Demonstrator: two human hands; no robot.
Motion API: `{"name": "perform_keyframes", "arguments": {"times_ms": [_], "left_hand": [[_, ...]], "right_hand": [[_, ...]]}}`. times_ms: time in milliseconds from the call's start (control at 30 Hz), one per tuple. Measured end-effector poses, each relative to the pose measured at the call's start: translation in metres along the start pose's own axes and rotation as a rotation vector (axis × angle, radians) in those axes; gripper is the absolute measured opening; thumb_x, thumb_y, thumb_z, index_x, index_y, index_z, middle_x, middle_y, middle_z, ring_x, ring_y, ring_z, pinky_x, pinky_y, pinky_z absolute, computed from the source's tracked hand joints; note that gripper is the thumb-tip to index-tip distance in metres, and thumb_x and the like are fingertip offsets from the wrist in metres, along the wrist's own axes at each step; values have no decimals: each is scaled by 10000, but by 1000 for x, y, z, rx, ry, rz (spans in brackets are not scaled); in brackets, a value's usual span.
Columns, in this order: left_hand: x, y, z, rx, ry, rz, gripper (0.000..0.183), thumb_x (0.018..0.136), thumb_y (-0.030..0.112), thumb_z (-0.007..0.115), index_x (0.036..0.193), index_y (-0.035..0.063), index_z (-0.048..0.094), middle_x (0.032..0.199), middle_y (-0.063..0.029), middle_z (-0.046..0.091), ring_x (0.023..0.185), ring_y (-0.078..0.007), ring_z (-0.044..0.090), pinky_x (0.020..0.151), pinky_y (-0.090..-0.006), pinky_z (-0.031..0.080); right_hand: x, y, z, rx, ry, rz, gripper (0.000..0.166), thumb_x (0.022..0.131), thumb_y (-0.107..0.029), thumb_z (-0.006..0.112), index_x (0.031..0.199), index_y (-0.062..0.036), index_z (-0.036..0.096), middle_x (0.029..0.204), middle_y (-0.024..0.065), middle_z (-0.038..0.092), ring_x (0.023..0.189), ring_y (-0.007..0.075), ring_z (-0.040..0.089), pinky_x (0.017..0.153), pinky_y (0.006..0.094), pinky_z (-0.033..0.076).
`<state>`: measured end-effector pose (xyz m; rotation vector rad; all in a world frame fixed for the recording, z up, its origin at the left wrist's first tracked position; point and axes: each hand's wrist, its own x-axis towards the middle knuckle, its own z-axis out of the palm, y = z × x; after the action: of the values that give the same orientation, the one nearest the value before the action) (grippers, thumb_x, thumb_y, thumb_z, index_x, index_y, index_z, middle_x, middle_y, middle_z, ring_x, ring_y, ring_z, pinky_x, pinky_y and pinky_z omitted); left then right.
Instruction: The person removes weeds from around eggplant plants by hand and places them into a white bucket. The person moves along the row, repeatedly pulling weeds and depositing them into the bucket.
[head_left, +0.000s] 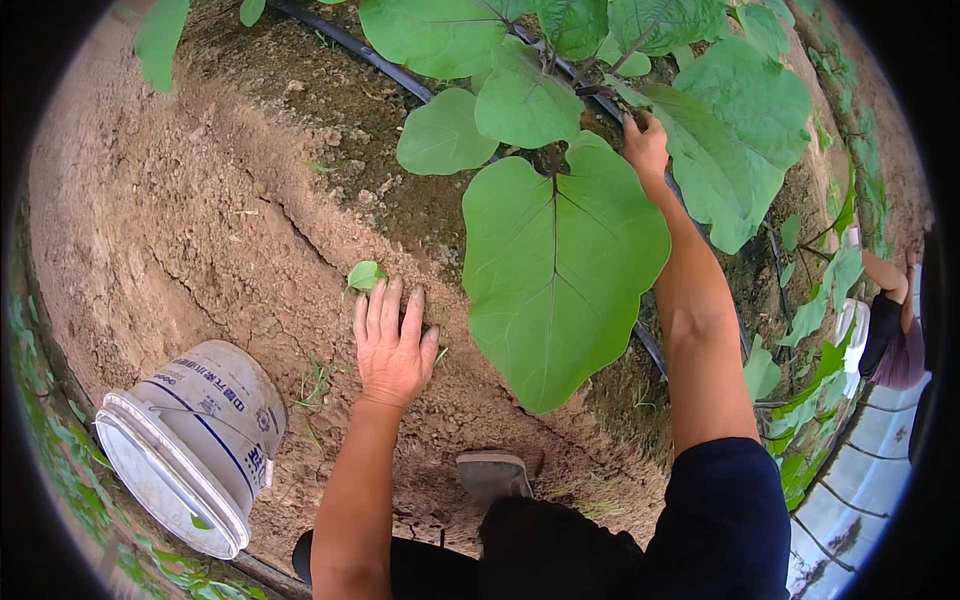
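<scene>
My right hand (646, 142) reaches in among the leaves of an eggplant plant (559, 277), low by its stems. Its fingers are bent together close to a black drip irrigation tube (611, 109); leaves partly cover the fingertips, so I cannot tell whether they grip anything. My left hand (394, 345) rests palm down on bare soil (225, 225), its fingers slightly spread. A small green leaf (365, 275) lies at those fingertips, and no grip on it shows.
Left of my left arm stands a white plastic bucket (202, 427) with a wire handle and printed writing. My shoe (493, 474) is on the soil below. At far right another person (892, 322) is among plants, near a white container (853, 337). Plastic sheeting (862, 480) fills the lower right.
</scene>
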<state>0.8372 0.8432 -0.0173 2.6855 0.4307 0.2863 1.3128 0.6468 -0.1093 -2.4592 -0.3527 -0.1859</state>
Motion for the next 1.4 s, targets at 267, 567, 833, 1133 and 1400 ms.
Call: {"name": "perform_keyframes", "arguments": {"times_ms": [267,567,833,1133,1400], "left_hand": [[-7,-12,4,53,-24,32,522,843,288,545,1295,31,501,1373,-222,412,1300,-418,356,1073,-590,254],[-7,-12,6,27,-54,19,538,817,322,574,1295,83,513,1379,-208,409,1289,-392,368,1060,-578,266],[0,-11,-1,-27,-51,-17,497,769,338,628,1218,129,597,1303,-141,486,1246,-327,419,1062,-525,294],[-2,-13,2,-78,2,-15,512,750,338,645,1221,143,602,1282,-131,530,1217,-318,465,1057,-515,315],[-2,-13,2,-104,-28,-44,627,692,358,695,1285,211,555,1360,-43,486,1305,-226,396,1098,-451,305]], "right_hand": [[48,-35,57,-504,-180,-76,374,850,-304,671,1037,19,634,916,137,689,769,272,650,732,373,512],[62,-8,55,-244,-312,-100,286,880,-231,645,1033,9,631,903,99,676,761,196,633,697,316,504],[50,-44,40,313,-503,60,209,905,-167,622,1030,1,628,892,66,666,754,129,617,667,266,496],[37,-139,94,694,-971,86,172,915,-113,631,1042,3,618,877,25,644,755,82,606,641,228,496],[59,-169,136,300,-1054,-333,189,893,-101,666,1059,-13,641,822,-28,616,688,40,542,591,209,448]]}}
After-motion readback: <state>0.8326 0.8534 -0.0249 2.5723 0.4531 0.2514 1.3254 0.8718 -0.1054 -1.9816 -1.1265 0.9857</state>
